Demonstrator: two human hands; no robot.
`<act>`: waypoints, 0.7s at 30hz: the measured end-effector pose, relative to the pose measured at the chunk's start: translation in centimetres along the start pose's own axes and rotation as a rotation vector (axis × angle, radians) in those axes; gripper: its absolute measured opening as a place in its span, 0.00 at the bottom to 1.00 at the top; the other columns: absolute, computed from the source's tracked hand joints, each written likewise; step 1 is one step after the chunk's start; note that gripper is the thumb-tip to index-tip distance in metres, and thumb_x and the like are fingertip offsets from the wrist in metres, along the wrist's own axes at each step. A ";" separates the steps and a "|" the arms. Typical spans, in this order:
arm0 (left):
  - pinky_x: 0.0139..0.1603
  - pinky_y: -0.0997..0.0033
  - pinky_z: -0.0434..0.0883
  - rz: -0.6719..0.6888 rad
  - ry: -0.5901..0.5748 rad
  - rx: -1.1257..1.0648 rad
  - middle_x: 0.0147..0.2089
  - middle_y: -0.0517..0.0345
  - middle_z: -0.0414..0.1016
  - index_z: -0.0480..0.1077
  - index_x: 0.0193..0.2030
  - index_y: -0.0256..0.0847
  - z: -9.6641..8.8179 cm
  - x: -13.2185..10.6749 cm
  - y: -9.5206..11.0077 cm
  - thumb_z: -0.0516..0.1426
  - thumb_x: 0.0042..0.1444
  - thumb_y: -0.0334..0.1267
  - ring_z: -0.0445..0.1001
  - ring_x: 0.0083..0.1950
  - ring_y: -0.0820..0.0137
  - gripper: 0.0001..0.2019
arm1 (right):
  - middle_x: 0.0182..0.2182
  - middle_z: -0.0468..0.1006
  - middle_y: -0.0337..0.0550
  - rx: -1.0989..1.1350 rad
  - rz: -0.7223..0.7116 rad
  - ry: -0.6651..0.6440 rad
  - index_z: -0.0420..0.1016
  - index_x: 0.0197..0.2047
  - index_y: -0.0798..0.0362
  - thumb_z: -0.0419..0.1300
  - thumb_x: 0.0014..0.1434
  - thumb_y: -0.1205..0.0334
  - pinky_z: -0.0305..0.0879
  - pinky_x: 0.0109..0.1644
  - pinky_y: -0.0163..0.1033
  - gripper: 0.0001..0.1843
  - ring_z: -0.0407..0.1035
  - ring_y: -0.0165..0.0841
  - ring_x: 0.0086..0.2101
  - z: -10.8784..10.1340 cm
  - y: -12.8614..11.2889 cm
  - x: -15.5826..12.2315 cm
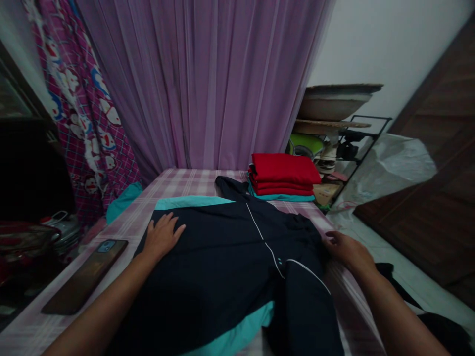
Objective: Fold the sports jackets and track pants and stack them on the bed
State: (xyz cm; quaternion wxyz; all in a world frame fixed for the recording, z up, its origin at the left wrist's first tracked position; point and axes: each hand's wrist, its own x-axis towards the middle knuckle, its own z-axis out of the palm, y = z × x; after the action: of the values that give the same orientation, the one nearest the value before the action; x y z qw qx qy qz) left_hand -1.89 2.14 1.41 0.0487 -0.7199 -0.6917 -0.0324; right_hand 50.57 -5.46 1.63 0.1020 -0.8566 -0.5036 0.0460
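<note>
A dark navy jacket (215, 242) with white piping and turquoise panels lies spread sideways across a plaid-covered surface. One sleeve (309, 306) folds toward me, while the other reaches to the back. My left hand (162, 235) rests flat on the jacket near its left edge, fingers spread. At the jacket's bunched right end, my right hand (347, 251) has its fingers curled against the dark cloth, closed on its edge; the fingertips are partly hidden.
A phone (87, 277) lies at the left. Behind the jacket sits a stack of folded red clothes (284, 170) with turquoise cloth beneath. Purple curtains (215, 84) hang at the back. A cluttered rack (356, 160) stands right, with dark cloth (441, 321) at lower right.
</note>
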 end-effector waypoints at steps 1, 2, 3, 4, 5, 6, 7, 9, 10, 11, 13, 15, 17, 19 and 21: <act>0.69 0.41 0.52 -0.028 -0.010 -0.015 0.73 0.44 0.55 0.61 0.68 0.39 0.5 0.4 -0.2 0.41 0.65 0.52 0.53 0.73 0.53 0.31 | 0.41 0.84 0.49 -0.011 -0.009 -0.005 0.79 0.49 0.51 0.56 0.56 0.50 0.67 0.39 0.44 0.23 0.77 0.48 0.43 -0.7 -0.5 0.0; 0.68 0.40 0.52 -0.055 -0.035 -0.023 0.73 0.44 0.53 0.56 0.71 0.39 1.1 0.6 -0.4 0.41 0.65 0.52 0.52 0.73 0.52 0.32 | 0.41 0.84 0.49 -0.015 -0.031 -0.005 0.80 0.48 0.50 0.55 0.57 0.50 0.67 0.38 0.44 0.22 0.77 0.48 0.42 -1.3 -1.0 0.0; 0.68 0.40 0.52 -0.077 -0.067 -0.025 0.74 0.45 0.52 0.53 0.72 0.39 1.6 0.7 -0.6 0.41 0.65 0.53 0.50 0.74 0.52 0.33 | 0.40 0.84 0.48 -0.013 -0.061 -0.005 0.81 0.46 0.49 0.55 0.57 0.50 0.67 0.38 0.43 0.20 0.77 0.47 0.42 -1.7 -1.6 -0.1; 0.68 0.39 0.52 -0.090 -0.097 -0.024 0.74 0.45 0.51 0.52 0.72 0.40 2.2 0.7 -0.9 0.41 0.64 0.53 0.49 0.74 0.52 0.33 | 0.39 0.84 0.47 -0.009 -0.094 -0.001 0.82 0.44 0.48 0.55 0.57 0.51 0.66 0.38 0.43 0.19 0.77 0.46 0.41 -1.9 -2.2 -0.3; 0.68 0.39 0.52 -0.094 -0.116 -0.021 0.74 0.45 0.51 0.52 0.72 0.41 2.6 0.7 -1.0 0.40 0.64 0.54 0.48 0.74 0.52 0.33 | 0.39 0.84 0.46 -0.002 -0.128 0.005 0.82 0.42 0.47 0.54 0.57 0.51 0.66 0.38 0.42 0.18 0.77 0.45 0.40 -1.9 -2.9 -0.5; 0.68 0.39 0.52 -0.092 -0.118 -0.019 0.74 0.46 0.50 0.52 0.72 0.41 2.9 0.6 -1.1 0.40 0.64 0.54 0.48 0.74 0.52 0.33 | 0.38 0.84 0.45 0.004 -0.157 0.012 0.82 0.42 0.46 0.54 0.57 0.51 0.66 0.38 0.42 0.18 0.77 0.44 0.39 -1.8 -3.6 -0.7; 0.68 0.39 0.51 -0.087 -0.111 -0.019 0.74 0.46 0.50 0.53 0.72 0.42 3.0 0.5 -1.2 0.40 0.64 0.55 0.48 0.75 0.52 0.33 | 0.38 0.84 0.44 0.008 -0.180 0.016 0.82 0.42 0.45 0.54 0.58 0.51 0.66 0.38 0.41 0.18 0.77 0.43 0.39 -1.7 -4.4 -0.8; 0.69 0.39 0.51 -0.088 -0.101 -0.029 0.74 0.46 0.51 0.53 0.72 0.42 3.0 0.4 -1.1 0.40 0.64 0.54 0.48 0.74 0.53 0.33 | 0.39 0.84 0.43 0.015 -0.225 0.018 0.82 0.43 0.44 0.54 0.58 0.51 0.65 0.37 0.41 0.18 0.77 0.43 0.40 -1.5 -6.1 -1.1; 0.69 0.40 0.51 -0.092 -0.102 -0.037 0.74 0.46 0.51 0.53 0.72 0.42 2.9 0.3 -1.1 0.40 0.64 0.54 0.48 0.75 0.53 0.33 | 0.40 0.84 0.43 0.015 -0.251 0.011 0.82 0.43 0.44 0.54 0.59 0.51 0.65 0.37 0.40 0.17 0.76 0.42 0.40 -1.5 -7.0 -1.1; 0.69 0.40 0.51 -0.098 -0.102 -0.045 0.74 0.46 0.51 0.54 0.72 0.42 2.8 0.3 -1.0 0.40 0.64 0.54 0.48 0.75 0.53 0.33 | 0.40 0.84 0.43 0.010 -0.272 -0.003 0.82 0.43 0.44 0.54 0.59 0.52 0.65 0.37 0.40 0.17 0.76 0.42 0.40 -1.5 -8.0 -1.1; 0.69 0.40 0.51 -0.102 -0.090 -0.052 0.74 0.46 0.52 0.54 0.71 0.42 2.7 0.2 -0.9 0.40 0.64 0.54 0.49 0.74 0.53 0.33 | 0.40 0.84 0.45 -0.011 -0.310 -0.038 0.82 0.43 0.45 0.53 0.60 0.52 0.64 0.36 0.39 0.17 0.76 0.42 0.40 -1.9 -9.9 -0.9; 0.69 0.40 0.51 -0.098 -0.065 -0.054 0.74 0.46 0.53 0.55 0.71 0.42 2.7 0.1 -0.9 0.41 0.64 0.54 0.50 0.74 0.53 0.32 | 0.40 0.84 0.48 -0.062 -0.334 -0.058 0.82 0.43 0.48 0.52 0.62 0.53 0.63 0.36 0.40 0.18 0.76 0.43 0.40 -2.5 -11.8 -0.2; 0.69 0.41 0.52 -0.100 -0.060 -0.061 0.73 0.47 0.54 0.57 0.71 0.41 2.6 0.0 -0.9 0.41 0.64 0.53 0.51 0.74 0.54 0.32 | 0.41 0.83 0.50 -0.133 -0.352 -0.020 0.81 0.45 0.49 0.51 0.64 0.54 0.64 0.38 0.40 0.19 0.76 0.44 0.42 -3.3 -13.8 0.9; 0.69 0.42 0.52 -0.105 -0.065 -0.071 0.73 0.48 0.55 0.58 0.70 0.42 2.6 0.0 -1.0 0.41 0.65 0.51 0.52 0.74 0.55 0.30 | 0.46 0.80 0.52 -0.191 -0.360 0.071 0.78 0.50 0.50 0.50 0.65 0.54 0.64 0.40 0.41 0.20 0.75 0.45 0.44 -4.3 -15.8 2.5; 0.70 0.45 0.53 -0.108 -0.065 -0.076 0.72 0.48 0.57 0.60 0.69 0.42 2.6 -0.1 -1.1 0.40 0.65 0.50 0.53 0.73 0.56 0.30 | 0.51 0.77 0.55 -0.201 -0.351 0.179 0.74 0.56 0.51 0.49 0.66 0.54 0.65 0.43 0.43 0.21 0.74 0.45 0.46 -5.3 -17.8 4.8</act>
State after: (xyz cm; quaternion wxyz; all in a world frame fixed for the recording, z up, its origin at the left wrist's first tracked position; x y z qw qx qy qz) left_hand -3.03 2.36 -1.11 -0.0030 -0.6834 -0.7291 -0.0378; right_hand 38.67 6.48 10.89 0.0669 -0.7625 -0.6359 -0.0990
